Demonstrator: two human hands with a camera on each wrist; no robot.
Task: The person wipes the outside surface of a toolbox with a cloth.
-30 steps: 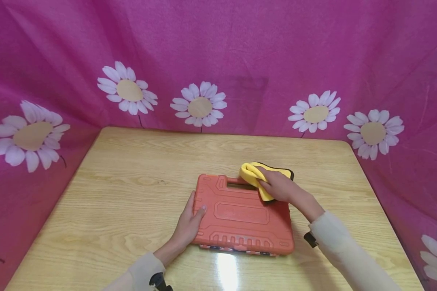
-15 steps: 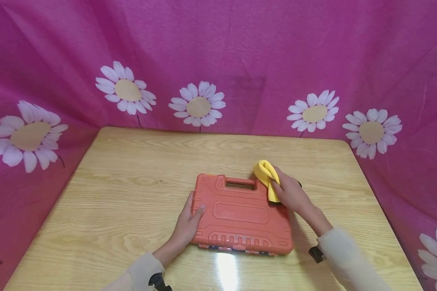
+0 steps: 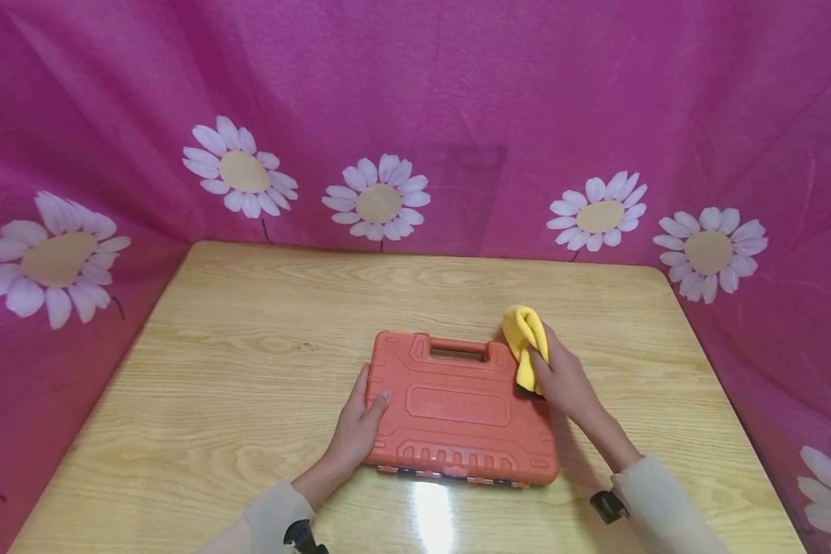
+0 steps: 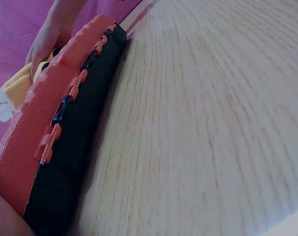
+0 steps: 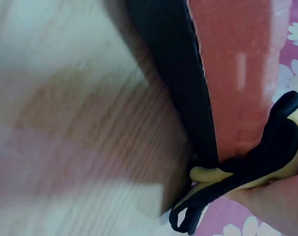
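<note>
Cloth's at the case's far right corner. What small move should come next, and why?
Probably slide the right hand with the yellow cloth along the right edge of the red case toward its near side. The cloth covers only that edge's far end, and the left hand grips the opposite edge, which should keep the case steady.

The right hand is at the bottom right and holds a bunched-up yellow cloth with wide black trim. The cloth is right up against one end of a box. The box has a red top and a black side. It sits on a wooden surface with thin lines. Pink fabric with white flowers shows behind.
</note>
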